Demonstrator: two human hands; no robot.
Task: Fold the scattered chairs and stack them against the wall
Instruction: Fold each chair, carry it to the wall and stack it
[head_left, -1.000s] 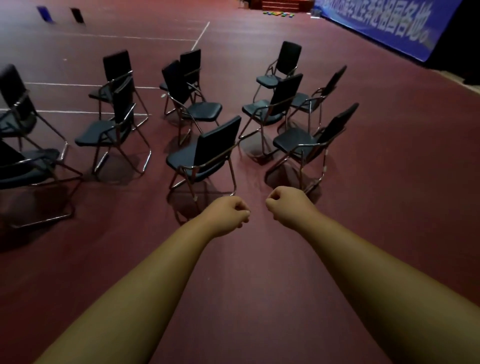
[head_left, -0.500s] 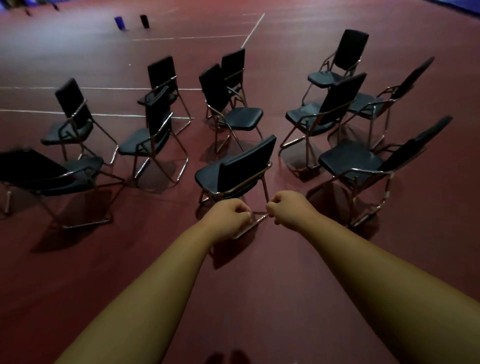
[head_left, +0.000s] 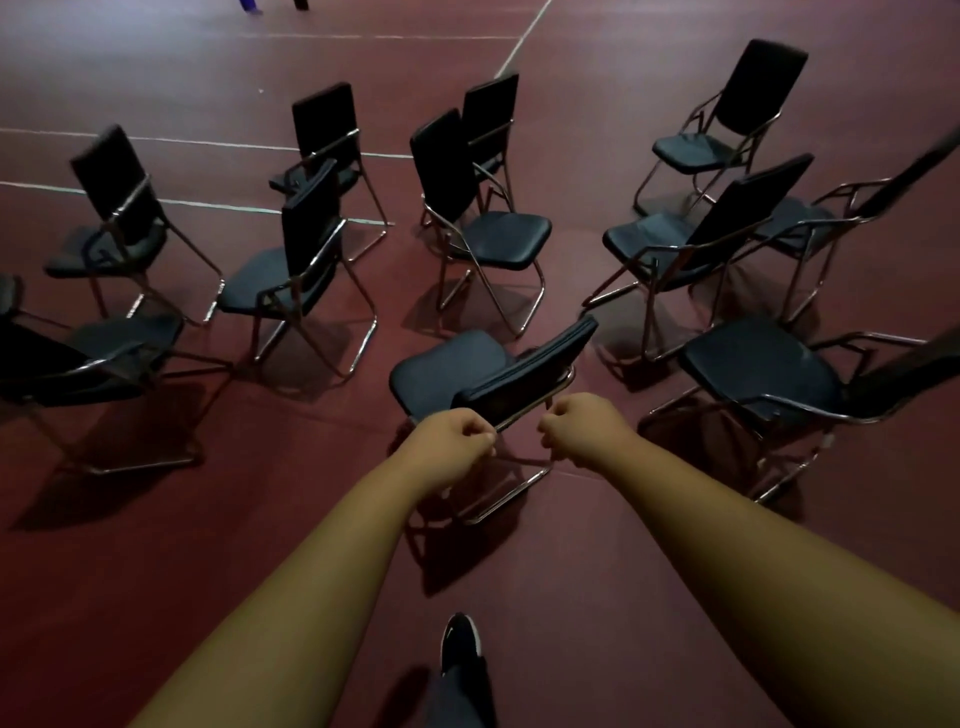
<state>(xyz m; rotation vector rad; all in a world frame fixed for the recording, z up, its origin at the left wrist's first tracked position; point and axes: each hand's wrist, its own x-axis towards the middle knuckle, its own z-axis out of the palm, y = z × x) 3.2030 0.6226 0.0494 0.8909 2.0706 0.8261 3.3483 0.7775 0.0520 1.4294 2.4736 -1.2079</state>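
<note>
Several black padded folding chairs with chrome frames stand unfolded and scattered on the dark red floor. The nearest chair (head_left: 467, 371) stands right in front of me with its backrest turned toward me. My left hand (head_left: 451, 441) is curled into a fist just below and left of that backrest, holding nothing. My right hand (head_left: 582, 428) is also a fist at the backrest's right lower end, close to the chrome frame, and holds nothing I can see. Both forearms stretch forward.
Another chair (head_left: 769, 374) stands close on the right and one (head_left: 78, 358) on the left. More chairs (head_left: 488, 234) fill the space behind. White lines (head_left: 208, 143) cross the floor. My dark shoe (head_left: 460, 636) steps forward at the bottom centre.
I have walked closer: the chairs grew larger and the nearest one now sits right at my fists. My shoe has come into view. Both hands stayed clenched.
</note>
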